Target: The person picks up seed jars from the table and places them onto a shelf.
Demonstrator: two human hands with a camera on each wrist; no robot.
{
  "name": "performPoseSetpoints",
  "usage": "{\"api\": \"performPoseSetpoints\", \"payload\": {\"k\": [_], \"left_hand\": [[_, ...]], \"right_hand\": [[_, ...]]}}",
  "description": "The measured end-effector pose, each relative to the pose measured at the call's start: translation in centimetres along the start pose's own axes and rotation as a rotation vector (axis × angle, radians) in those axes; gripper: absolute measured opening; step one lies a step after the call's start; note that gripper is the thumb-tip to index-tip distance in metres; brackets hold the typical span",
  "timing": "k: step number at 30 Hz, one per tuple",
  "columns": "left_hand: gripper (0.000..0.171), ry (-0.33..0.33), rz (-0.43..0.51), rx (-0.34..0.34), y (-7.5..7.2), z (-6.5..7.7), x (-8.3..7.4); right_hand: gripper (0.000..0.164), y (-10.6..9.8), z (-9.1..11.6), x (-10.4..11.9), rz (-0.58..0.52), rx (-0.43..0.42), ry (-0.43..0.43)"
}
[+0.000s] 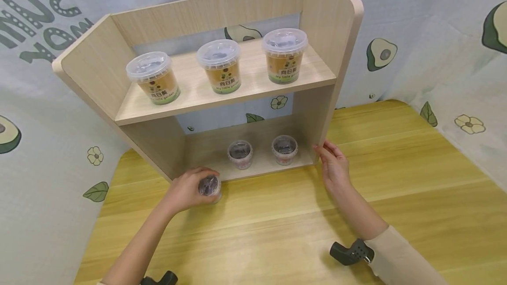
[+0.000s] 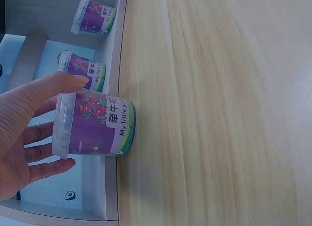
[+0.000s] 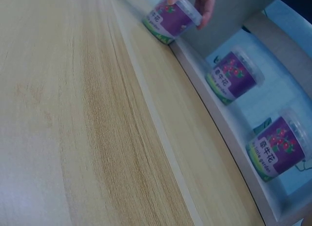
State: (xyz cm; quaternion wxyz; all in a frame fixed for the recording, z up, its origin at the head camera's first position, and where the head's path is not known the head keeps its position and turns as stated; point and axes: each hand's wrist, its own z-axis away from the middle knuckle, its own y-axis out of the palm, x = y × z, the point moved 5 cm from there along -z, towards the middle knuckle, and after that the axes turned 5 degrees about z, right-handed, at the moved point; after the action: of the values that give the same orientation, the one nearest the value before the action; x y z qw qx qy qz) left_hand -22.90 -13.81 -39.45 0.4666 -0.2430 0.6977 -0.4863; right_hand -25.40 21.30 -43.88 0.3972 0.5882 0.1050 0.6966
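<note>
With fingers and thumb around its lidded top, my left hand (image 1: pixel 192 189) grips a purple-labelled plastic cup (image 2: pixel 100 123) in front of the shelf's lower left end. In the head view that cup (image 1: pixel 209 185) is partly covered by the hand. Two matching purple cups, a middle one (image 1: pixel 240 155) and a right one (image 1: pixel 284 149), stand on the lower board of the wooden shelf (image 1: pixel 237 100). My right hand (image 1: pixel 335 167) touches the front edge of the shelf's right side panel, near its foot; the right wrist view does not show this hand.
On the upper board stand three orange-and-green labelled cups with clear lids: a left one (image 1: pixel 154 78), a middle one (image 1: pixel 220 67) and a right one (image 1: pixel 284 56). The shelf sits on a wood-grain table (image 1: pixel 277 223). Behind it hangs an avocado-print cloth (image 1: pixel 416 69).
</note>
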Motion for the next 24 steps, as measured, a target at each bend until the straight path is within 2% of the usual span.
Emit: {"api": "performPoseSetpoints", "payload": {"k": [24], "left_hand": [[0.052, 0.013, 0.015, -0.007, 0.14, 0.16, -0.1]], "right_hand": [[0.026, -0.07, -0.13, 0.01, -0.008, 0.009, -0.01]]}}
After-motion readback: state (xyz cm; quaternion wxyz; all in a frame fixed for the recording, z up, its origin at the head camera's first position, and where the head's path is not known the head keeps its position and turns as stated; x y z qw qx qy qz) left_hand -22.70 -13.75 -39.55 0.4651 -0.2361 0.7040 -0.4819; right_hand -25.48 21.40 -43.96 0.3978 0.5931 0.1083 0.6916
